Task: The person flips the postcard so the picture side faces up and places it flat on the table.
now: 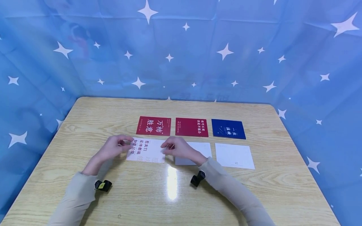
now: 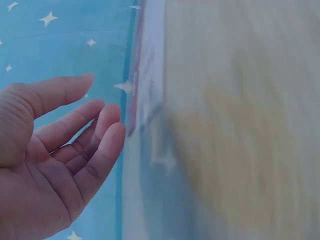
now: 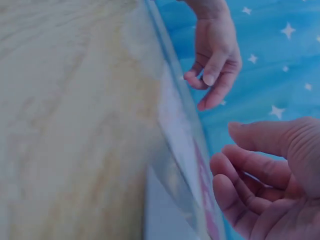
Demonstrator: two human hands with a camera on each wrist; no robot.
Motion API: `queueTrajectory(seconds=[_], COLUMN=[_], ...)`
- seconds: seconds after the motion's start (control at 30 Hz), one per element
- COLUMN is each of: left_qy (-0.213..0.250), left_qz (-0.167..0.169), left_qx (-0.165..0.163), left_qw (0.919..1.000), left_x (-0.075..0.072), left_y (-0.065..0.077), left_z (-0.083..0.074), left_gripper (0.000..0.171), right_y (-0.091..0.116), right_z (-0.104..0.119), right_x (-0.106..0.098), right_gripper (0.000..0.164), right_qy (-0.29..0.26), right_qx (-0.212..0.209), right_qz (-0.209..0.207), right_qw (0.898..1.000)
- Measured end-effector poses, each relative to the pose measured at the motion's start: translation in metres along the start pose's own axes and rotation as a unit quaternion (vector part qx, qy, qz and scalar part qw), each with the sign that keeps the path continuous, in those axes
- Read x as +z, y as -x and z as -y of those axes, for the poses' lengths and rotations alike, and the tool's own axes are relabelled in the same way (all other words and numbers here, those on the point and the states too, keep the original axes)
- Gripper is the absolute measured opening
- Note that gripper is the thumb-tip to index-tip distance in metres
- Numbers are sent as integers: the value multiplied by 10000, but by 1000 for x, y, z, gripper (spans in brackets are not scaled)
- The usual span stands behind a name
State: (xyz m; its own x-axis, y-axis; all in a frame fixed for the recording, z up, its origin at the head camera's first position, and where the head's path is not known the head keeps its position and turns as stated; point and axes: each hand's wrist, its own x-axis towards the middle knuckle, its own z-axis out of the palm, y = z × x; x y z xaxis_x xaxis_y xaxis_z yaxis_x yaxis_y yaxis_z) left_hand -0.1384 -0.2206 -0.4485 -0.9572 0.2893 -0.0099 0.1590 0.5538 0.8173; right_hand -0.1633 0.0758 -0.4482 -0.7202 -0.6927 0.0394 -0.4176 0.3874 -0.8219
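A white card [image 1: 150,150] printed with dark and pale gold characters lies flat on the wooden table, in the left place of the nearer row. My left hand [image 1: 116,146] hovers at its upper left corner, and my right hand [image 1: 180,148] is over its right edge. In the left wrist view that hand [image 2: 65,155] has loosely bent fingers, with nothing between thumb and fingertips. The right wrist view likewise shows the right hand [image 3: 275,175] relaxed, its thumb apart from the fingers. A plain white card [image 1: 204,148] is partly hidden beneath the right hand and wrist.
Behind the printed card lies a red card [image 1: 153,126], followed rightward by another red card [image 1: 191,127] and a dark blue one [image 1: 228,128]. Another white card [image 1: 234,156] ends the nearer row at right. A blue star-patterned cloth [image 1: 181,72] hangs behind the table [image 1: 141,201].
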Motion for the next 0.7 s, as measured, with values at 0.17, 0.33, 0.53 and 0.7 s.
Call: queueTrajectory(seconds=[0.17,0.33,0.53,0.7], left_qy=[254,369,558,562], left_qz=[77,223,368,432], left_qx=[204,341,373,700], left_qw=[9994,9985,9971,9950], left_x=[7,19,35,47], left_y=[-7,-18,-32,-42], left_z=[-13,-23,-34,-44], left_gripper=[29,30,29,29], right_y=[7,18,30,40], right_z=[-3,-6,-9,-13], right_x=[-14,-25,-39,-50], right_gripper=[23,24,25,26], right_qy=[-5,-17,53,-14], right_qx=[-30,101,206,286], right_qz=[-257,-407,-704,-910], right_qw=[9997,9991,9973,9954])
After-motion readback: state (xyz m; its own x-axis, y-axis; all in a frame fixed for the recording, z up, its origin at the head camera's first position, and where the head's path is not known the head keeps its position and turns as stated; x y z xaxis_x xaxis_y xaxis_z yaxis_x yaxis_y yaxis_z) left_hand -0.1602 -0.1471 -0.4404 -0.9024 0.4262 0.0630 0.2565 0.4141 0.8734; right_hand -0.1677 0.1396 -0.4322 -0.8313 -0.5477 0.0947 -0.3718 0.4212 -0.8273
